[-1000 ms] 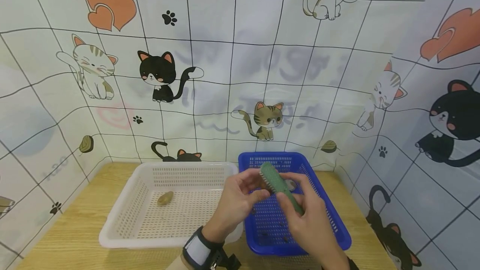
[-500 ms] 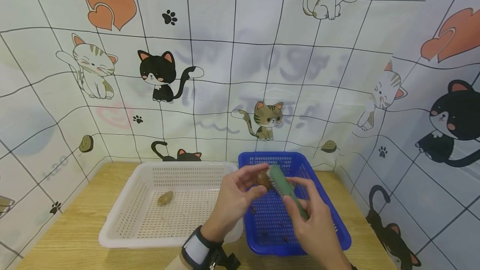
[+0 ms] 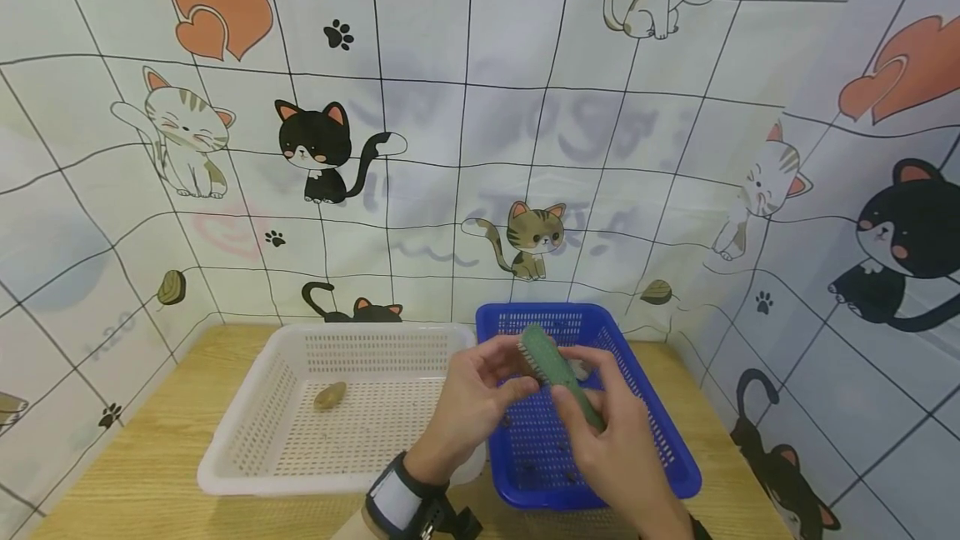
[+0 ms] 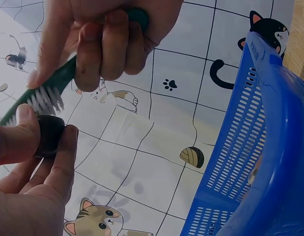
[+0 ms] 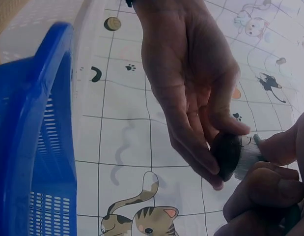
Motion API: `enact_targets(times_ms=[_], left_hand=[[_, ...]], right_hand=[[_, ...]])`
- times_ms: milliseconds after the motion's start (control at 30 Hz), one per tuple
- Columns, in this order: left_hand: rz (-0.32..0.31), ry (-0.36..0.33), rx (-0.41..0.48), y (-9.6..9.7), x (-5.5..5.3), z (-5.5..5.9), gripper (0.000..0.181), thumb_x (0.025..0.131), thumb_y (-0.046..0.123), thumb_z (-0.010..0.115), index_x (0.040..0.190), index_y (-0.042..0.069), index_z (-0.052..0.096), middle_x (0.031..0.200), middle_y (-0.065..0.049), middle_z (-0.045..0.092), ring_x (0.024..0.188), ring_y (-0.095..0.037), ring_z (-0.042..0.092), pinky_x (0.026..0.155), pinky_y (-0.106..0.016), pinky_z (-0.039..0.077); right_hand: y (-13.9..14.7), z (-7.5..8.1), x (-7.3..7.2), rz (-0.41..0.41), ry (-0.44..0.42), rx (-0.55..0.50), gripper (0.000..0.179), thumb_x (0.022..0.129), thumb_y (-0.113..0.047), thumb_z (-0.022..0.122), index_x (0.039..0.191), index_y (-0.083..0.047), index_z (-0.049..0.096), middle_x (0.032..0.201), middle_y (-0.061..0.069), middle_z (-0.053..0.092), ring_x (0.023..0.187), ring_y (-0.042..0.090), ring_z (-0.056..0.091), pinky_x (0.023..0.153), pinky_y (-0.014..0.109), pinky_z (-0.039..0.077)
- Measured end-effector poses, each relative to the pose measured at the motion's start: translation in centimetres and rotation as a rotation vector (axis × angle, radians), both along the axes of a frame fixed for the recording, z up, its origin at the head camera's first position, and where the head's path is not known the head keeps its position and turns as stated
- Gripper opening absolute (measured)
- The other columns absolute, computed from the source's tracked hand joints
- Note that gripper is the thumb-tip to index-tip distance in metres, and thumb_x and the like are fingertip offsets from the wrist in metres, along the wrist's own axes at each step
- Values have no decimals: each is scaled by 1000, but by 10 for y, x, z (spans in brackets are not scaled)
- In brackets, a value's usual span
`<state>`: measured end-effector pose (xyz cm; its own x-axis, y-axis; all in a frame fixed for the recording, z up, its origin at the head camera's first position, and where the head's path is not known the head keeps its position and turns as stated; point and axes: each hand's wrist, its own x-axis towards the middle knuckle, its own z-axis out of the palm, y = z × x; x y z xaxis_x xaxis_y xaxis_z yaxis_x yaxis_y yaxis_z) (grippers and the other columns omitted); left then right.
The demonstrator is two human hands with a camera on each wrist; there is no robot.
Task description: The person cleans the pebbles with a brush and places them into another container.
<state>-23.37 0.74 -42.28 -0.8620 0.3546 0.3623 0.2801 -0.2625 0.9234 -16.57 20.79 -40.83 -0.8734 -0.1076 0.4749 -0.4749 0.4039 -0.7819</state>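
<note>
Over the blue basket (image 3: 592, 494), my right hand (image 3: 618, 436) grips a green brush (image 3: 549, 357) by its handle. White bristles (image 4: 43, 101) show in the left wrist view, close to a dark rounded stone (image 4: 51, 133). My left hand (image 3: 465, 407) pinches that stone between thumb and fingers. From the right wrist side, the bristles touch the stone (image 5: 226, 155). In the head view the brush and fingers mostly hide it. A pale stone (image 3: 581, 369) shows behind the right fingers, in the blue basket.
Left of the blue basket stands a white basket (image 3: 247, 440) with a yellowish-brown stone (image 3: 330, 396) in it. Several dark bits lie on the blue basket's floor. Both baskets stand on a wooden table (image 3: 135, 473) before a cat-patterned sheet (image 3: 427, 123).
The brush went down and right half a second ago, uncovering the stone, then came back up and left over it. The left hand has barely moved; the baskets stay put.
</note>
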Motion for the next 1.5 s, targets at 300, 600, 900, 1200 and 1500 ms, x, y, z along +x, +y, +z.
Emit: enact_targets(times_ms=[300, 600, 900, 1200, 1500], left_hand=[[52, 4, -24, -5, 1, 4, 51, 108, 3, 81, 157, 8, 71, 157, -15, 77, 137, -18, 78, 111, -27, 65], [43, -33, 12, -4, 0, 4, 51, 107, 2, 81, 157, 8, 71, 158, -13, 76, 141, -22, 78, 111, -28, 66], [15, -7, -42, -1, 2, 1, 50, 104, -3, 81, 153, 4, 73, 147, -23, 80, 122, -10, 80, 104, -25, 68], [54, -4, 9, -7, 2, 7, 51, 106, 6, 83, 156, 9, 72, 160, -11, 76, 138, -12, 77, 110, -28, 66], [-2, 2, 3, -6, -1, 4, 50, 106, 0, 81, 155, 6, 72, 157, -14, 77, 134, -12, 80, 112, -27, 66]], right_hand=[[8, -3, -4, -78, -30, -6, 40, 121, -18, 66, 159, -24, 55, 59, -14, 46, 45, -11, 31, 36, 18, 29], [-2, -11, 5, -58, -32, -6, 42, 119, -15, 69, 157, -26, 55, 62, -13, 53, 46, -10, 38, 36, 19, 38], [-1, -6, -4, -47, 44, 6, 41, 119, -13, 68, 158, -22, 56, 58, -17, 48, 44, -14, 33, 34, 16, 32], [10, -6, -2, -78, -14, 8, 39, 120, -16, 67, 157, -25, 57, 59, -15, 46, 45, -13, 31, 35, 18, 30], [-1, -5, 4, 6, 5, 12, 43, 119, -14, 68, 159, -25, 54, 63, -13, 54, 45, -11, 40, 36, 19, 39]])
